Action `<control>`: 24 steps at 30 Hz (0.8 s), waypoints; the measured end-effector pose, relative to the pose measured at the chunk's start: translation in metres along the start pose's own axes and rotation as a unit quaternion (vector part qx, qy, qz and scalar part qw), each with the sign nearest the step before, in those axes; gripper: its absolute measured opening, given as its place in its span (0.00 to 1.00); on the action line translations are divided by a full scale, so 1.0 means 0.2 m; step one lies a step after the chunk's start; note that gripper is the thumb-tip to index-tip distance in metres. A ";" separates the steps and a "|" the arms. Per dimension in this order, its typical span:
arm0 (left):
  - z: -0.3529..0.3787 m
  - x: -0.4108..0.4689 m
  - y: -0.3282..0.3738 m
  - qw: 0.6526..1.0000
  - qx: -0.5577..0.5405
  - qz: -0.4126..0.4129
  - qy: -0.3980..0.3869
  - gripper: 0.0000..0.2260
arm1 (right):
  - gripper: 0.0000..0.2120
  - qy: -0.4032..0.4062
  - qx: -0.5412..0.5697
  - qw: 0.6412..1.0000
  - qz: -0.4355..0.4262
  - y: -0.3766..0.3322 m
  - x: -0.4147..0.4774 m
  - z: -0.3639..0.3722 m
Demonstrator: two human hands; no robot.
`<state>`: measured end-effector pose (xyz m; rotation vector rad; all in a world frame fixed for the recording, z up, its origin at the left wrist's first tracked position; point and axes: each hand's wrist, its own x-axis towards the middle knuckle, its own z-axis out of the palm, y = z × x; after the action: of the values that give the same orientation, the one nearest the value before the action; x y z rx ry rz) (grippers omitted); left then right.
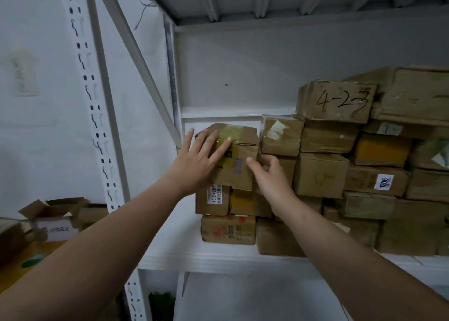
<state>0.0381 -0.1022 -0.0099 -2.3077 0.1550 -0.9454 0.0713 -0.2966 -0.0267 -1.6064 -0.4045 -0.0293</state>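
Now left hand point(199, 161) presses flat, right hand point(272, 177) grips crumpled taped cardboard box point(239, 150).

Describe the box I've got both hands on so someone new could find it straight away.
On the white shelf, look at the leftmost column of the stacked cardboard boxes. The top box there sits under the left hand, the right hand gripping its right edge. It alone shows yellowish tape across its top and purple print on its front.
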 end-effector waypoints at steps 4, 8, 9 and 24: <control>0.04 -0.03 -0.05 0.997 -0.028 0.010 0.064 0.53 | 0.20 0.005 0.044 0.998 0.041 -0.02 -0.02 0.06; 0.05 -0.09 -0.10 0.990 -0.047 -0.013 0.133 0.51 | 0.34 0.002 0.092 0.993 0.068 -0.05 -0.04 0.15; 0.05 -0.11 -0.12 0.987 -0.047 -0.014 0.151 0.49 | 0.39 0.001 0.106 0.992 0.069 -0.06 -0.04 0.17; -0.08 -0.32 -0.26 0.823 -0.505 -0.195 0.172 0.24 | 0.51 0.015 0.079 0.988 -0.129 -0.11 -0.15 0.38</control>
<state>-0.0262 -0.0475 -0.0088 -3.1603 0.4322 -1.8192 0.0198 -0.2302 -0.0191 -1.3887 -0.5752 -0.2121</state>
